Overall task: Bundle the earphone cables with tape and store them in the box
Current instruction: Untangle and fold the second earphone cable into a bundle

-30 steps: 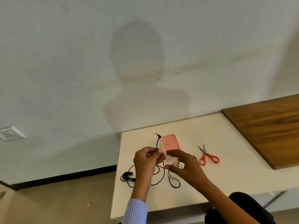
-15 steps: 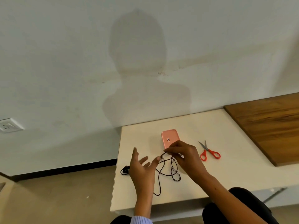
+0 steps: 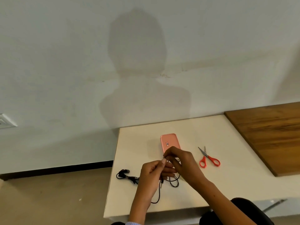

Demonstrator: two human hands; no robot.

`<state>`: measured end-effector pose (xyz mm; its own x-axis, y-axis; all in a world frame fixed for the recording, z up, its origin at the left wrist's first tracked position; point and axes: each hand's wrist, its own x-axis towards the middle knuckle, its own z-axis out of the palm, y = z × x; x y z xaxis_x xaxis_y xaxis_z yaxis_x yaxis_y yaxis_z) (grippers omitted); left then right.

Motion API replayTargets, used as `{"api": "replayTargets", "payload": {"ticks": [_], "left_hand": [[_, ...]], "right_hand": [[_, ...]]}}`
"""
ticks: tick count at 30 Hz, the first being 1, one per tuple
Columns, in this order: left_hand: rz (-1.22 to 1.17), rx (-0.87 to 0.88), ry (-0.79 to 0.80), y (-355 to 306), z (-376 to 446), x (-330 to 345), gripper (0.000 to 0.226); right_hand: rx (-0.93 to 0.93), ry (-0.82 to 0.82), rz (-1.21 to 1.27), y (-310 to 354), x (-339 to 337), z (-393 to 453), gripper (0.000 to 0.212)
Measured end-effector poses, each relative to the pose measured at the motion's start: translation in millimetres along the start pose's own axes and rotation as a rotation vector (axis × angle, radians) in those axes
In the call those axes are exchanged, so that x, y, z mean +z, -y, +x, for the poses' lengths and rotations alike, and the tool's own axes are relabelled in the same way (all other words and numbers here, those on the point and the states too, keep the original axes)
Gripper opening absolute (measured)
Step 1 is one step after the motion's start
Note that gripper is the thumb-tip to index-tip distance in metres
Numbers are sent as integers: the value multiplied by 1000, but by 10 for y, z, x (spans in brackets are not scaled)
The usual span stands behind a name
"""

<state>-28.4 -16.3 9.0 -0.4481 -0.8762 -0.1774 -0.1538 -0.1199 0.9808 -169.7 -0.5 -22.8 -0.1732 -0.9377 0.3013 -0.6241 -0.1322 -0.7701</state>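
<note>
A small label with dark marks is carried on the lid of the pink box (image 3: pixel 170 142), but its writing is too small to be read. The box lies closed on a cream-white counter (image 3: pixel 227 181), toward the middle of the far edge. A plain pale wall (image 3: pixel 65 62) is met by the counter's far edge, and a person's shadow is cast on it; a white wall socket (image 3: pixel 5 121) is seen at the far left of the view, above a dark skirting strip and a beige floor (image 3: pixel 56 200). A brown wooden board (image 3: pixel 272 135) is laid over the counter's right end. Red-handled scissors (image 3: pixel 208 158) lie between the box and the board, blades pointing toward the far edge. The black earphone cable (image 3: pixel 174 182) is found on the counter's near-left part, just in front of the box: thin and dark, partly looped beneath the hands, with one strand hanging toward the near edge. Its earbuds (image 3: pixel 124 172) rest near the left edge beside a gathered stretch of cord. The cable is pinched between the curled fingers of the left hand (image 3: pixel 152 177), raised just above the counter. The right hand (image 3: pixel 181 163) is held beside it, fingers bent, with the cable nipped at the fingertips near the box's near end.
</note>
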Motion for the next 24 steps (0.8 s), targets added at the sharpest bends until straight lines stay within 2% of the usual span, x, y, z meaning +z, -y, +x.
{"api": "replayTargets", "payload": {"ticks": [5,11,15,17,20,24], "left_hand": [[-163,-32,20,-39,46,-116,37],[-505,-57,43,-55,190,-195,28],[-509,-65,76,-19,292,-226,44],[-479,-78,78,17,346,-253,54],[-432,-80,55,87,413,-299,67],[-393,-68,52,105,474,-328,76]], "right_hand": [[102,25,-2,-24,56,101,16],[137,93,-52,-106,226,158,13],[113,266,-31,-106,353,150,12],[127,289,-56,-130,391,161,13],[170,255,-124,-140,430,179,16],[265,133,-147,-201,422,217,9]]}}
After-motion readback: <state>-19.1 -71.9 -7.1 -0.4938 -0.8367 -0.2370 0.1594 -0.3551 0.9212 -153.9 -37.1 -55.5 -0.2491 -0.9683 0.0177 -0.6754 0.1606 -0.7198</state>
